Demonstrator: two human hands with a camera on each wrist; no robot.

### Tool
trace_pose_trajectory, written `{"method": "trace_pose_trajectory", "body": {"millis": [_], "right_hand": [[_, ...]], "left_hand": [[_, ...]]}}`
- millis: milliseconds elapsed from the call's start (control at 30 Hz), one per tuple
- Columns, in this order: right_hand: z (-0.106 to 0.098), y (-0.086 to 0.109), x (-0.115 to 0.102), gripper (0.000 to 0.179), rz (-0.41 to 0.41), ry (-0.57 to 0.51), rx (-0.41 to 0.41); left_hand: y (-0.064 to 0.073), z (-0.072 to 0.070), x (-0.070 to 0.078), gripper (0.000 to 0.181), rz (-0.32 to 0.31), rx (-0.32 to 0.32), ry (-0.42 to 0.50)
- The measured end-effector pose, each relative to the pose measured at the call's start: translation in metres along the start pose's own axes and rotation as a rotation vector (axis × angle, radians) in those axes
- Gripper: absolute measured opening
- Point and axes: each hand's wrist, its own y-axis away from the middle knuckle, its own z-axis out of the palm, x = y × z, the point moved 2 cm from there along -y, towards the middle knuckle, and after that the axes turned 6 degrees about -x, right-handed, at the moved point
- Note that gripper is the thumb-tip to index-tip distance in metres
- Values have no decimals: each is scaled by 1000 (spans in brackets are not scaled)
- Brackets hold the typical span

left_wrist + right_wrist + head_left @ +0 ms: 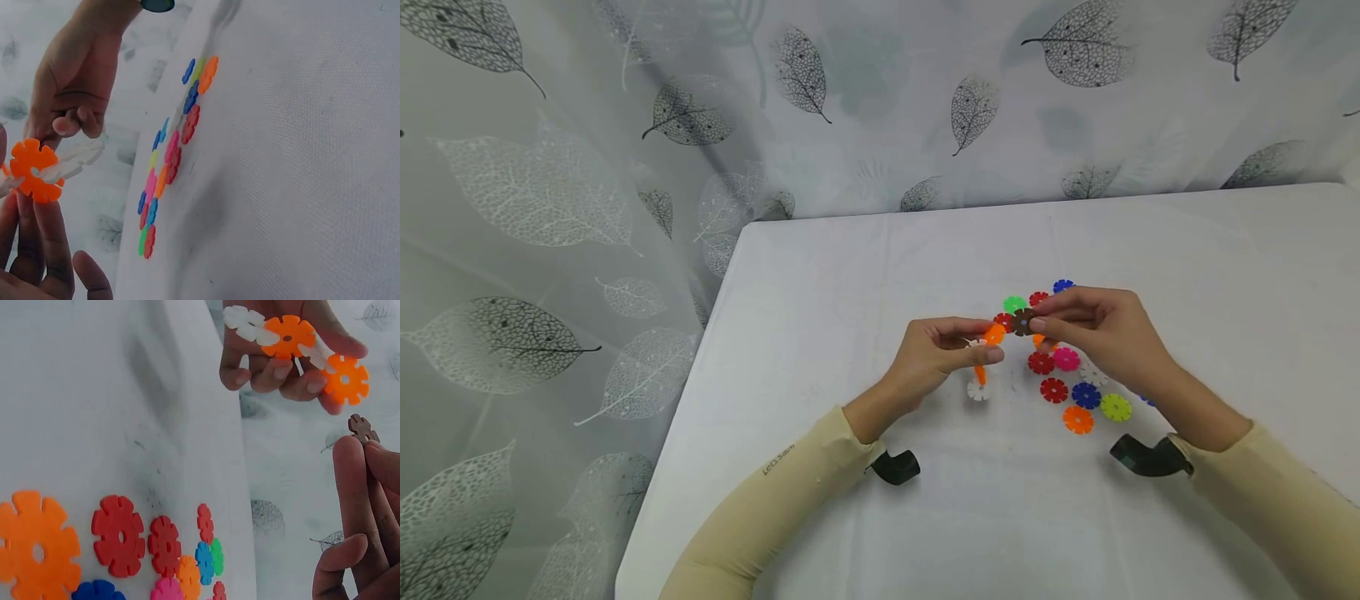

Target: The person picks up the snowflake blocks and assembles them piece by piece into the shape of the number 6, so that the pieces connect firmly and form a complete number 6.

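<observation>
My left hand holds a short chain of interlocking plastic discs above the table, orange and white pieces slotted together in turn. In the right wrist view the chain shows an orange disc at one end and a white disc at the other. Between thumb and forefinger, my right hand pinches a brown notched disc. In the right wrist view a gap separates that brown disc from the chain's orange end. Loose flower-shaped discs lie beneath and beside the right hand, which hides some of them.
On the white table are loose discs, among them a red disc, a blue disc, a yellow-green disc and an orange disc. A leaf-patterned curtain hangs behind the table and to its left.
</observation>
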Motion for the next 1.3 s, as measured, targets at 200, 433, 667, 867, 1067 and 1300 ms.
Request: {"method": "trace_pose_trajectory", "body": {"millis": [200, 433, 667, 867, 1067, 1300], "right_hand": [[5, 0, -4, 24, -7, -58, 42], [11, 0, -4, 24, -13, -126, 45], [16, 0, -5, 23, -33, -109, 48], [20, -1, -5, 22, -56, -142, 46], [22, 1, -6, 30, -87, -117, 70], [23, 3, -6, 28, -150, -111, 87]], "left_hand": [[0, 1, -2, 33, -26, -17, -2], [1, 3, -1, 36, -40, -48, -10], [0, 4, -1, 38, -40, -71, -41], [0, 5, -1, 40, -44, -76, -41], [1, 6, 1, 41, -19, -57, -72], [1, 6, 2, 42, 18, -52, -116]]}}
